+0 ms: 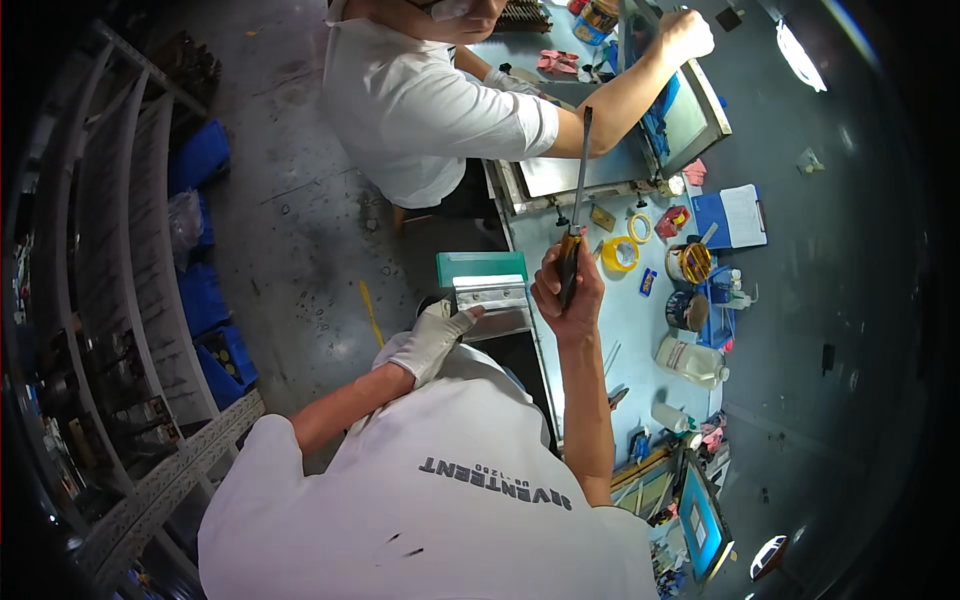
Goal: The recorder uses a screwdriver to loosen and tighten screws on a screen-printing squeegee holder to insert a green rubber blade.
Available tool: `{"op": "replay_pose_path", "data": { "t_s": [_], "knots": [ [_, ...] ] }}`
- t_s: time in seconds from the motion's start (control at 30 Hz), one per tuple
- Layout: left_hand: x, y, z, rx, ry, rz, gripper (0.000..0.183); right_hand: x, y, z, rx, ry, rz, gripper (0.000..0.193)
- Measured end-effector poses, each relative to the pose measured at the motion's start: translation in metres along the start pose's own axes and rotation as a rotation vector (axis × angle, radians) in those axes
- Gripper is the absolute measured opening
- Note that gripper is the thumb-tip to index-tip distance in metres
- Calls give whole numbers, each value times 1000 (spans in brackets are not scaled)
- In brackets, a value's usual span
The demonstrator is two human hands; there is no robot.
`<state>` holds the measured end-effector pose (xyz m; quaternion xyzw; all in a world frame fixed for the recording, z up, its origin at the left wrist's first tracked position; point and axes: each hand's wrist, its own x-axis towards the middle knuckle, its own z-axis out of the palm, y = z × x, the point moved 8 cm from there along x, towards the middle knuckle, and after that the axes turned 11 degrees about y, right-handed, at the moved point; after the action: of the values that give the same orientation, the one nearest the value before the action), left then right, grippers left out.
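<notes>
I see my right hand point(567, 290) gripping a spatula point(577, 205) upright. My gloved left hand point(436, 338) beside it apparently clasps a squeegee point(492, 297).

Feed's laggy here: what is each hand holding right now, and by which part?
Right hand grips a long flat blade tool by its handle. Gloved left hand holds the metal squeegee holder at its near end.

The left hand point(436, 338), in a white glove, is bent at the wrist with fingers extended. The bare right hand point(566, 292) is raised on an upright forearm, fingers curled into a tight grip.
</notes>
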<state>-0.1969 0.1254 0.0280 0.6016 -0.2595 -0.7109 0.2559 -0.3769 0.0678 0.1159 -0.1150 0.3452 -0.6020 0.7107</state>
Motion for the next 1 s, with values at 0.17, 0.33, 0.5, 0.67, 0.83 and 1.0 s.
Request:
{"op": "replay_pose_path", "data": {
  "t_s": [0.17,0.33,0.5,0.67,0.83,1.0],
  "knots": [
    [-7,7,8,-234,-51,-21,33,1,-7,-1,-134,138,-140,44],
    [-10,4,2,-146,-15,-118,24,3,-20,-3,-311,280,-369,29],
    [1,-5,5,-271,-61,-86,21,9,-28,-4,-337,408,-525,25],
    [-1,-4,4,-241,-61,-95,23,10,-33,-6,-394,462,-613,23],
    [-3,7,4,-215,-46,10,26,15,-27,-5,-396,476,-596,22],
    [-4,8,3,-168,-43,7,26,14,-26,-1,-360,473,-612,22]
  ]
}}
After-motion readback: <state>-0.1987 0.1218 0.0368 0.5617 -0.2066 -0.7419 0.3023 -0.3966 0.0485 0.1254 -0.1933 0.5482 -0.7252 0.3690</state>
